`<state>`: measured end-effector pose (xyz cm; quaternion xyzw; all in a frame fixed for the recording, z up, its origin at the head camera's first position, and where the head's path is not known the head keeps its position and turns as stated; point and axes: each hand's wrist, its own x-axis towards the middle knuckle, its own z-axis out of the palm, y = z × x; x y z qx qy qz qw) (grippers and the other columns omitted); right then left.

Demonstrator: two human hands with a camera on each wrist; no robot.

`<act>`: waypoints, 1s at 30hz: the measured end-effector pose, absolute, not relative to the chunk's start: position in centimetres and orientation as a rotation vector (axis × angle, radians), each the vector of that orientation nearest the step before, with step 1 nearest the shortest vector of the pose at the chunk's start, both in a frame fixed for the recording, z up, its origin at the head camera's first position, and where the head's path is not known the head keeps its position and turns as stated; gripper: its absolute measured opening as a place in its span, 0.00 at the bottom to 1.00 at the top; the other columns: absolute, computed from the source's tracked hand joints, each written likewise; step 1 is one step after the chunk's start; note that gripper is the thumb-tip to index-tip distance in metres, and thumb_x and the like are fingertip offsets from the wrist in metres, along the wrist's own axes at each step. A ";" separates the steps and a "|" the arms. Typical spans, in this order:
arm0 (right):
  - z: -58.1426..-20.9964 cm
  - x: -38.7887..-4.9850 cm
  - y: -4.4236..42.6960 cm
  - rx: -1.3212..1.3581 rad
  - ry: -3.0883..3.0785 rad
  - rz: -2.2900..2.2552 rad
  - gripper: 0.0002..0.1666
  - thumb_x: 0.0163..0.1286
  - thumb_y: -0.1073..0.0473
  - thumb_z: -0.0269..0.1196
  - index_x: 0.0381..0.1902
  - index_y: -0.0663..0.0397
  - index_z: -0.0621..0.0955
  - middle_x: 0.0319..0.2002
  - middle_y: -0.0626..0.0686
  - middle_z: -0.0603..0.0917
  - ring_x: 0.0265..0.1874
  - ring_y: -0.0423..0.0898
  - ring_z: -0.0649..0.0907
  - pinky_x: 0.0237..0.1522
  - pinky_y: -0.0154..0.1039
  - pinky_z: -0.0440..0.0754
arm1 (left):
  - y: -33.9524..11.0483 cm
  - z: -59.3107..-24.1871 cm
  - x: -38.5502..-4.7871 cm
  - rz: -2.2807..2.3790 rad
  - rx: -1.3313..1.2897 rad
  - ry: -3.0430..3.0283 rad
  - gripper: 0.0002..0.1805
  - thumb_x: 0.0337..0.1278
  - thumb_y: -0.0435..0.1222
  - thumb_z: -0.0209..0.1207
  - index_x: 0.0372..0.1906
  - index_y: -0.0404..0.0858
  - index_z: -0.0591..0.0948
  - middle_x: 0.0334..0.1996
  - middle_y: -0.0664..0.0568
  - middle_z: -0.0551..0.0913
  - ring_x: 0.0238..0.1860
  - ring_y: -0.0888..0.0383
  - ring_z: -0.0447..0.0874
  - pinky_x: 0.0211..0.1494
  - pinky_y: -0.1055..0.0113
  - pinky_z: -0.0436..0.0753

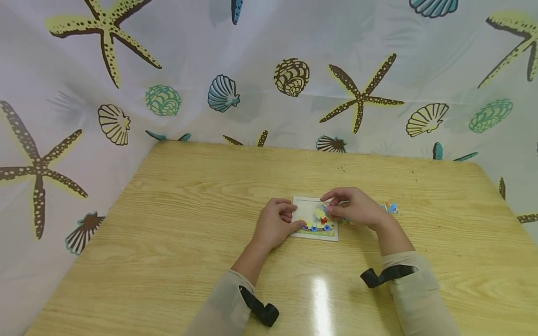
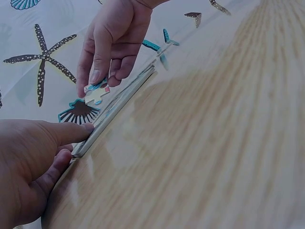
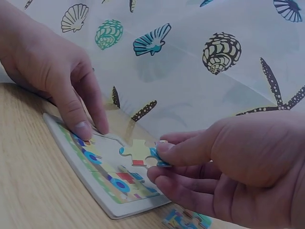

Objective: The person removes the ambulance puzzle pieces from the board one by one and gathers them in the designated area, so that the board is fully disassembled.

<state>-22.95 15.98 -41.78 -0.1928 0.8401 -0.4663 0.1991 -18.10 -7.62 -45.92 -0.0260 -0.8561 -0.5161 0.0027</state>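
A small jigsaw puzzle board [image 1: 305,211] with a pale raised frame lies on the table, its near rows filled with pieces showing blue wheels. My left hand [image 1: 273,224] holds the board at its left side, thumb on top near the assembled pieces and fingers at the edge. Between thumb and fingers, my right hand [image 1: 355,207] pinches a puzzle piece [image 3: 138,153], pale yellow with blue and red patches. It hovers over the right part of the board, tilted in the right wrist view. Part of the piece is covered by the right thumb.
Loose puzzle pieces [image 1: 391,207] lie on the wooden table [image 1: 189,210] to the right of the board. More pieces [image 3: 187,219] sit close beside the board, under the right hand. A curtain [image 1: 260,116] with shells and starfish stands behind the table.
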 end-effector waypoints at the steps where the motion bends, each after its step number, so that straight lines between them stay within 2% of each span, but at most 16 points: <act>1: -41.8 -23.0 16.1 -0.547 2.345 -1.300 0.16 0.73 0.62 0.61 0.57 0.59 0.81 0.39 0.58 0.80 0.36 0.49 0.85 0.41 0.40 0.85 | -7.6 -45.9 -18.1 -1.615 -0.084 -2.682 0.22 0.48 0.36 0.76 0.49 0.33 0.85 0.51 0.47 0.78 0.39 0.57 0.79 0.47 0.63 0.84; 5: -41.6 -23.0 16.6 -0.543 2.317 -1.299 0.16 0.74 0.63 0.59 0.57 0.60 0.81 0.39 0.59 0.81 0.35 0.50 0.85 0.40 0.40 0.85 | -7.6 -46.0 -18.1 -1.598 -0.087 -2.683 0.22 0.48 0.37 0.76 0.49 0.33 0.85 0.51 0.47 0.78 0.39 0.58 0.79 0.47 0.63 0.84; 14: -41.4 -23.1 17.9 -0.465 2.242 -1.352 0.15 0.73 0.62 0.62 0.51 0.67 0.79 0.38 0.58 0.80 0.36 0.48 0.87 0.42 0.41 0.88 | -7.7 -46.1 -18.0 -1.615 -0.078 -2.684 0.22 0.48 0.36 0.76 0.49 0.33 0.85 0.50 0.48 0.78 0.39 0.58 0.78 0.46 0.65 0.83; 22: -41.1 -23.2 19.0 -0.438 2.230 -1.339 0.16 0.72 0.61 0.62 0.51 0.68 0.78 0.37 0.59 0.81 0.33 0.47 0.86 0.40 0.41 0.88 | -7.7 -46.1 -18.0 -1.610 -0.071 -2.694 0.22 0.48 0.37 0.75 0.50 0.34 0.85 0.49 0.48 0.77 0.39 0.59 0.78 0.45 0.67 0.83; 30: -41.0 -23.3 20.2 -0.411 2.234 -1.294 0.16 0.73 0.60 0.62 0.52 0.68 0.79 0.39 0.58 0.81 0.35 0.45 0.87 0.42 0.39 0.88 | -7.8 -46.0 -18.1 -1.625 -0.062 -2.687 0.22 0.48 0.37 0.76 0.49 0.34 0.85 0.50 0.48 0.78 0.39 0.58 0.78 0.47 0.64 0.83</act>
